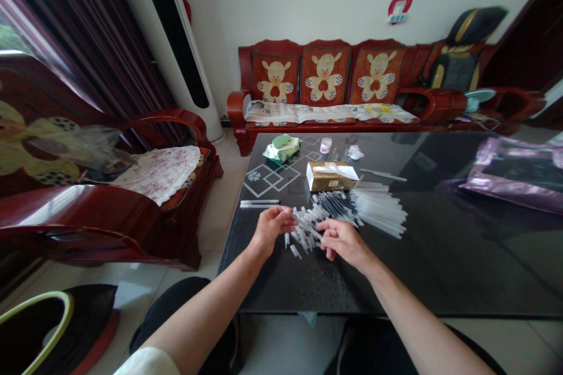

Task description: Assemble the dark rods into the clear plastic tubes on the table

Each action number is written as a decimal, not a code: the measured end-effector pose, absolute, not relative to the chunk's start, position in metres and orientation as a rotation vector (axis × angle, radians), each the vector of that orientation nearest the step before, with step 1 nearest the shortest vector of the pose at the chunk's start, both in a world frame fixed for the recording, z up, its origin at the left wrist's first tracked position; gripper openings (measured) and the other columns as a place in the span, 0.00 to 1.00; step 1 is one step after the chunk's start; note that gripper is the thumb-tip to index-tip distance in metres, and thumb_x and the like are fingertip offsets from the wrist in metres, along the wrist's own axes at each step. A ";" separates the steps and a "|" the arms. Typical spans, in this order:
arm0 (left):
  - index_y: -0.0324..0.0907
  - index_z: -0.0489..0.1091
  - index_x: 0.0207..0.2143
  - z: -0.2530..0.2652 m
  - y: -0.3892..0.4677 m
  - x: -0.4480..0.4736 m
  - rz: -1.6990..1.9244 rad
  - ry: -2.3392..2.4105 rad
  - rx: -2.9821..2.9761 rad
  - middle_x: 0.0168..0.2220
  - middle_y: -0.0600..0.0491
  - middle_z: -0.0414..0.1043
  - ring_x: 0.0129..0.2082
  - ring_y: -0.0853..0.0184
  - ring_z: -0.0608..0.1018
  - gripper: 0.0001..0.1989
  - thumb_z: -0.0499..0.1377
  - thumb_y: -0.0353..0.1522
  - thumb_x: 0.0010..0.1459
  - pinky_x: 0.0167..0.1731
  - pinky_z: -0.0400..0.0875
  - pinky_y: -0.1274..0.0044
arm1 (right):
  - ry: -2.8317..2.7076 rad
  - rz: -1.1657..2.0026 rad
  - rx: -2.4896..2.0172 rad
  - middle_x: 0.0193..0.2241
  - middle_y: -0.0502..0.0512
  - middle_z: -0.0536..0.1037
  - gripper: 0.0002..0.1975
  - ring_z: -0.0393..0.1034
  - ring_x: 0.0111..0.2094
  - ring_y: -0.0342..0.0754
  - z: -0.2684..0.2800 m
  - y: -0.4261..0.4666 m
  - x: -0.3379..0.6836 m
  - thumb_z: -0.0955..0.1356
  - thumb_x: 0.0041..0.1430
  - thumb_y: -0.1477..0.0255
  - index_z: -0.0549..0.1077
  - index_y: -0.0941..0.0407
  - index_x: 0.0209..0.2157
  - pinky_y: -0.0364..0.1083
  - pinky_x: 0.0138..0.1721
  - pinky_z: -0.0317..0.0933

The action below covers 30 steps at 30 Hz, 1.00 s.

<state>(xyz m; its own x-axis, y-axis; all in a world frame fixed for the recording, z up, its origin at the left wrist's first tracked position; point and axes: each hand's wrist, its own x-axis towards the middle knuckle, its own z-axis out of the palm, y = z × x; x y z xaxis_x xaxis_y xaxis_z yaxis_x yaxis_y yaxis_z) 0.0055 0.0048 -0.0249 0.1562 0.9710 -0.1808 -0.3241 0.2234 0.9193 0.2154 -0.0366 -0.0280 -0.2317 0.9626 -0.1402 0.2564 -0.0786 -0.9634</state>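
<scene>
My left hand (273,227) is closed in a pinch on one end of a slim translucent pen (308,227). At its other end the fingers of my right hand (345,241) are closed round it, so the pen slants between both hands. Below and behind it lies a loose pile of whitish pen caps (301,240). Dark pen refills (335,205) are heaped just beyond my right hand. To their right, frosted pen barrels (379,211) lie fanned out side by side. A few whole-looking pens (259,204) rest left of my left hand.
Behind the pen parts stands a gold tissue box (332,177). Farther back are a green wipes pack (282,147), a small white tub (326,145) and crumpled tissue (356,152). A purple plastic bag (519,173) covers the right side of the black table (435,258).
</scene>
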 end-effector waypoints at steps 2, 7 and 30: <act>0.34 0.71 0.32 -0.025 0.003 0.007 1.107 0.956 0.873 0.26 0.49 0.75 0.26 0.67 0.79 0.18 0.68 0.40 0.46 0.27 0.74 0.77 | -1.538 1.365 -1.344 0.21 0.47 0.73 0.17 0.67 0.15 0.40 -0.027 -0.037 0.214 0.64 0.50 0.71 0.68 0.62 0.43 0.40 0.17 0.61; 0.34 0.72 0.31 -0.026 0.004 0.006 1.105 0.973 0.895 0.25 0.49 0.75 0.26 0.67 0.78 0.18 0.67 0.40 0.46 0.27 0.73 0.78 | -1.541 1.374 -1.326 0.22 0.49 0.74 0.17 0.69 0.17 0.41 -0.025 -0.038 0.215 0.60 0.56 0.69 0.67 0.62 0.46 0.41 0.19 0.63; 0.32 0.71 0.32 -0.029 0.018 -0.003 1.134 0.909 0.527 0.22 0.50 0.72 0.21 0.72 0.77 0.07 0.55 0.28 0.61 0.23 0.74 0.82 | -1.642 1.131 -1.420 0.19 0.50 0.74 0.15 0.66 0.16 0.42 -0.033 -0.037 0.207 0.65 0.57 0.65 0.74 0.61 0.40 0.41 0.19 0.59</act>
